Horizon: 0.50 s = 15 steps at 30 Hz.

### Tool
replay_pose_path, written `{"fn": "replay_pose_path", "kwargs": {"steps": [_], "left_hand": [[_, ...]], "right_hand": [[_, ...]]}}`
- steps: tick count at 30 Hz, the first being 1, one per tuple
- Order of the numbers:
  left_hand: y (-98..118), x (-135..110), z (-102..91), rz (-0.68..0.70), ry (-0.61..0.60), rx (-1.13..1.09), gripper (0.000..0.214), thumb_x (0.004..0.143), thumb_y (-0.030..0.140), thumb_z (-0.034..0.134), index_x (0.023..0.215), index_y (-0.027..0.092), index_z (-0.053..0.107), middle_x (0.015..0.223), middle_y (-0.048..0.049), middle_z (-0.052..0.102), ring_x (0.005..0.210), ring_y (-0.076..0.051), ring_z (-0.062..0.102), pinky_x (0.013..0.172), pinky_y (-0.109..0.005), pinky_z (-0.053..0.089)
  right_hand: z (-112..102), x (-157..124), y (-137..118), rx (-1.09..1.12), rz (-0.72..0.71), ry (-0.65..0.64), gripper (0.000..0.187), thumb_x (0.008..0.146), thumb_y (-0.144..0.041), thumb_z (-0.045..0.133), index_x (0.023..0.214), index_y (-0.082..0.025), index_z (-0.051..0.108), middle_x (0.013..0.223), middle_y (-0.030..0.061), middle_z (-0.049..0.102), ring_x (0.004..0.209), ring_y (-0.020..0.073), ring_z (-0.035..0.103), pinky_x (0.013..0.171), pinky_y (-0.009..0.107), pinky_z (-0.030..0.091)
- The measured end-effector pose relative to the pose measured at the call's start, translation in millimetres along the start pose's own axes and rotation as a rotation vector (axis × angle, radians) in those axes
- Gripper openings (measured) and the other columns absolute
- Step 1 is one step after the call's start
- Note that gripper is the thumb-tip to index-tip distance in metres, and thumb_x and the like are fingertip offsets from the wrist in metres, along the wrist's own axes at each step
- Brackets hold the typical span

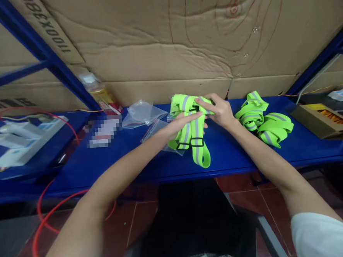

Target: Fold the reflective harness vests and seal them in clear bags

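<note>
- Currently, your left grip (182,122) and right grip (222,110) are both closed on one yellow-green strap bundle (183,103) with grey stripes, over the middle of the blue bench (225,152).
- Your left grip crosses the middle of the bundle from the left; its upper fingers lie over the front, and fingertips show just past the right edge of the webbing.
- Your right grip pinches the bundle at its far right corner, thumb and forefinger pointing left, near your left fingertips.
- Most of the folded webbing lies on the far side of your left grip and to the left of your right one.
- Toward you, two bands run down from under your left fingers, each with a black buckle (197,142); the right band ends in a loop. You cannot tell how much of the bundle rests on the bench.
- Left of your hands lie clear plastic bags (143,113), with a bottle (105,97) farther left.
- To your right sit two more coiled straps (275,130), then an open cardboard box (322,124).
</note>
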<state>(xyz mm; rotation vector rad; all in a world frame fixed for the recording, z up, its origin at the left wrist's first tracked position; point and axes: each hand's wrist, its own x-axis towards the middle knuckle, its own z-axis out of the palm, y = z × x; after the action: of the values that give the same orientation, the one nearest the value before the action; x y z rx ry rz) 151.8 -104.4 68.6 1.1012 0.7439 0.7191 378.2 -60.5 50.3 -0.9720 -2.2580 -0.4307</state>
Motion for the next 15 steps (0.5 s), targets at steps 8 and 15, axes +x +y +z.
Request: {"fn": "replay_pose_path", "kwargs": {"steps": [8, 15], "left_hand": [[-22, 0, 1.3, 0.149, 0.207, 0.041, 0.061, 0.089, 0.077, 0.077, 0.097, 0.017, 0.077, 0.061, -0.0015, 0.068, 0.048, -0.014, 0.063, 0.049, -0.027, 0.052], [-41, 2, -4.1, 0.208, 0.303, 0.057, 0.062, 0.074, 0.077, 0.091, 0.084, 0.018, 0.074, 0.060, -0.0011, 0.065, 0.052, -0.012, 0.059, 0.050, -0.026, 0.045]], "right_hand": [[12, -10, -9, -0.011, -0.150, 0.194, 0.042, 0.113, -0.031, 0.058, 0.153, -0.029, 0.069, 0.130, 0.0131, 0.072, 0.118, 0.0265, 0.071, 0.094, 0.036, 0.062], [16, -13, -19, 0.062, -0.069, 0.146, 0.039, 0.113, -0.033, 0.053, 0.147, -0.037, 0.072, 0.130, 0.0107, 0.069, 0.117, 0.0295, 0.068, 0.094, 0.044, 0.061]]}}
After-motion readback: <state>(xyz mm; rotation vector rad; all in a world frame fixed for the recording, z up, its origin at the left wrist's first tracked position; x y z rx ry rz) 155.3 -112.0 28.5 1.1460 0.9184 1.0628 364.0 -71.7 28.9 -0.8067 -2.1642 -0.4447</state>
